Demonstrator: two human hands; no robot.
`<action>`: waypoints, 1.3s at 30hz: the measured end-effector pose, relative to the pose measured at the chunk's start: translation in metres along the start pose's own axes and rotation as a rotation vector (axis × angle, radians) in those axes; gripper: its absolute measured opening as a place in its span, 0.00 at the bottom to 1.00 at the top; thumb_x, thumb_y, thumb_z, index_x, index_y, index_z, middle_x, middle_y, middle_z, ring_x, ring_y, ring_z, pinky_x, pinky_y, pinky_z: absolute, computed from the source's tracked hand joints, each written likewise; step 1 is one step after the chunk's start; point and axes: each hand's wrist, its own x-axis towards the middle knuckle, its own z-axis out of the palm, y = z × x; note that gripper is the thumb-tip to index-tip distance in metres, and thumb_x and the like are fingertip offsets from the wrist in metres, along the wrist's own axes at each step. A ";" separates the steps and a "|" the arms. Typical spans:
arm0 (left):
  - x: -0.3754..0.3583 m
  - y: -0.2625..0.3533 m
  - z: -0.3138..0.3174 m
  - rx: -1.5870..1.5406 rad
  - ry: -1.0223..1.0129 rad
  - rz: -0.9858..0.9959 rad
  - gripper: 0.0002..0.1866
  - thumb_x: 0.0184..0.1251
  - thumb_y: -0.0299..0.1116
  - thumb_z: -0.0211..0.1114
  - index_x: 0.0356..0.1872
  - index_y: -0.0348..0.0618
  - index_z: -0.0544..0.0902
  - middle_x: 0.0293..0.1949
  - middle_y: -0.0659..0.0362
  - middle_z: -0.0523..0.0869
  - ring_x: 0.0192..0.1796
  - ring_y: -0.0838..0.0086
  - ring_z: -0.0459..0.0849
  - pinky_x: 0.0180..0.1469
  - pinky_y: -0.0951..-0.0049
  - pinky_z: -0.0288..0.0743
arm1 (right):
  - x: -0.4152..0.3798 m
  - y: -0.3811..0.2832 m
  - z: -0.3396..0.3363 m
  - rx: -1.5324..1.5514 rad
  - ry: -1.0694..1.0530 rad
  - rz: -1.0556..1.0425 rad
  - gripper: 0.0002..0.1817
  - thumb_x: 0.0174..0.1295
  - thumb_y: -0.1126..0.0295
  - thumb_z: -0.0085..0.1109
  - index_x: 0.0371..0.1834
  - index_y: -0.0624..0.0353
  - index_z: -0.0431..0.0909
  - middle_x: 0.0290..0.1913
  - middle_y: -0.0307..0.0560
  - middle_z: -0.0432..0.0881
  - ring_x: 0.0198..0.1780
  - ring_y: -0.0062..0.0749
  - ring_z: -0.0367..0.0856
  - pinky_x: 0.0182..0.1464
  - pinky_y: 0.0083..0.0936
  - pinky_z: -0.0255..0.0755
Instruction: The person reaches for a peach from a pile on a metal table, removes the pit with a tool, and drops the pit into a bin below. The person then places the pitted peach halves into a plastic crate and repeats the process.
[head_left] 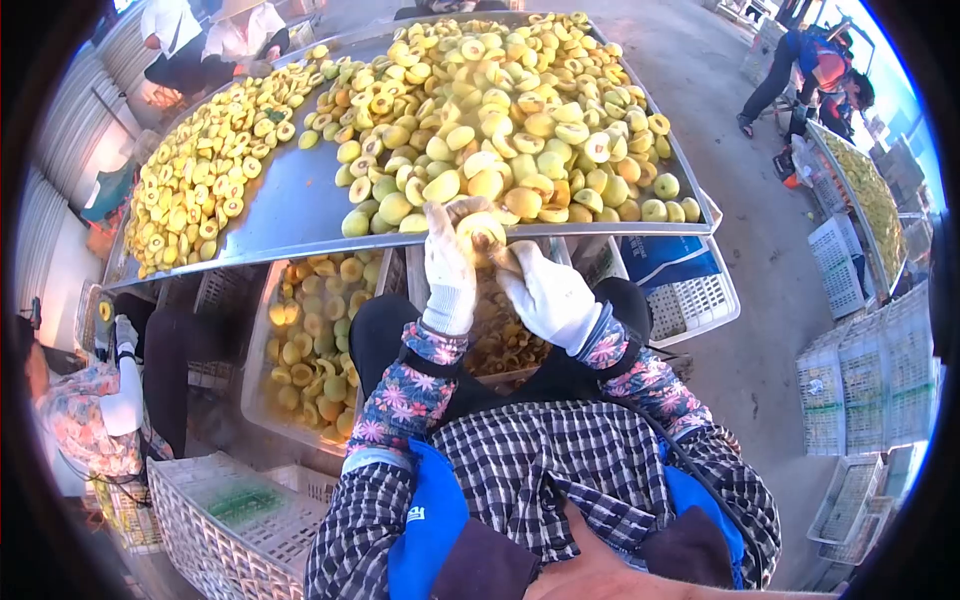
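My left hand (450, 275), in a white glove, is closed around a yellow peach half (480, 230) at the front edge of the metal table (285, 215). Brown shows at the middle of its cut face. Also gloved, my right hand (550, 298) has its fingers pinched together against the lower right of this fruit. Whether a small tool sits in those fingers is hidden. Just beyond both hands rises a big heap of peaches (500, 130), many cut in half. Below them, between my knees, a container holds brown pits or scraps (500, 335).
Pitted halves (190, 195) lie on the table's left side. Under the table, a tub (262, 385) holds fruit in liquid. White plastic crates (230, 520) stand at lower left, more (865, 380) at right. Co-workers sit at left; another person (815, 70) bends at far right.
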 end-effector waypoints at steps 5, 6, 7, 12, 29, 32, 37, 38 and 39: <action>-0.001 -0.003 0.001 0.234 0.072 0.206 0.36 0.74 0.62 0.37 0.45 0.33 0.78 0.39 0.54 0.83 0.39 0.72 0.81 0.42 0.76 0.77 | -0.005 0.006 0.002 -0.056 -0.061 -0.106 0.12 0.60 0.69 0.59 0.42 0.63 0.70 0.25 0.53 0.79 0.25 0.50 0.80 0.27 0.38 0.75; -0.003 0.002 0.004 0.018 0.095 -0.021 0.38 0.73 0.63 0.39 0.40 0.32 0.81 0.36 0.55 0.85 0.36 0.72 0.82 0.39 0.78 0.77 | -0.013 0.018 0.014 -0.033 0.046 -0.203 0.13 0.62 0.67 0.57 0.42 0.63 0.69 0.25 0.56 0.80 0.27 0.53 0.80 0.28 0.40 0.75; -0.004 0.003 0.003 0.019 0.075 -0.082 0.38 0.72 0.64 0.40 0.38 0.33 0.81 0.34 0.57 0.84 0.32 0.74 0.81 0.35 0.80 0.75 | -0.010 0.011 0.007 -0.047 -0.113 -0.071 0.13 0.63 0.65 0.56 0.42 0.62 0.68 0.26 0.57 0.80 0.28 0.54 0.81 0.29 0.41 0.75; 0.008 -0.011 -0.011 0.188 -0.182 -0.243 0.32 0.73 0.60 0.45 0.41 0.35 0.80 0.33 0.58 0.81 0.32 0.76 0.80 0.33 0.80 0.75 | -0.014 0.017 -0.002 -0.019 -0.396 0.172 0.14 0.67 0.60 0.51 0.42 0.61 0.65 0.28 0.61 0.80 0.31 0.59 0.80 0.32 0.45 0.73; 0.001 -0.012 0.002 -0.120 -0.284 -0.391 0.22 0.73 0.46 0.53 0.38 0.32 0.78 0.34 0.47 0.85 0.30 0.62 0.86 0.35 0.66 0.82 | -0.030 0.024 -0.005 1.192 -0.579 0.738 0.25 0.67 0.40 0.46 0.40 0.53 0.70 0.16 0.31 0.66 0.10 0.17 0.61 0.12 0.15 0.54; -0.001 -0.009 0.019 -0.296 -0.104 -0.349 0.20 0.73 0.46 0.54 0.43 0.35 0.77 0.34 0.48 0.84 0.29 0.61 0.85 0.33 0.65 0.83 | -0.029 0.010 -0.002 1.489 -0.411 0.976 0.21 0.67 0.45 0.53 0.32 0.52 0.74 0.14 0.31 0.66 0.10 0.17 0.61 0.11 0.15 0.52; 0.000 -0.010 0.017 -0.283 -0.059 -0.394 0.20 0.72 0.46 0.56 0.46 0.36 0.76 0.36 0.50 0.84 0.29 0.62 0.86 0.29 0.65 0.83 | -0.027 0.014 0.000 1.669 -0.475 1.025 0.21 0.70 0.46 0.47 0.36 0.53 0.72 0.15 0.32 0.62 0.09 0.17 0.55 0.10 0.15 0.47; 0.002 -0.012 0.017 -0.290 -0.027 -0.411 0.19 0.71 0.46 0.57 0.45 0.36 0.76 0.35 0.50 0.84 0.29 0.62 0.86 0.29 0.65 0.83 | -0.026 0.013 -0.001 1.591 -0.475 0.987 0.21 0.70 0.45 0.46 0.38 0.54 0.71 0.15 0.32 0.63 0.08 0.17 0.56 0.10 0.15 0.48; 0.004 -0.006 0.012 -0.259 -0.102 -0.509 0.20 0.69 0.47 0.59 0.40 0.36 0.74 0.34 0.49 0.84 0.29 0.60 0.85 0.30 0.63 0.84 | -0.025 0.012 -0.003 1.442 -0.504 0.945 0.21 0.71 0.46 0.46 0.39 0.54 0.71 0.15 0.32 0.64 0.09 0.17 0.57 0.11 0.14 0.50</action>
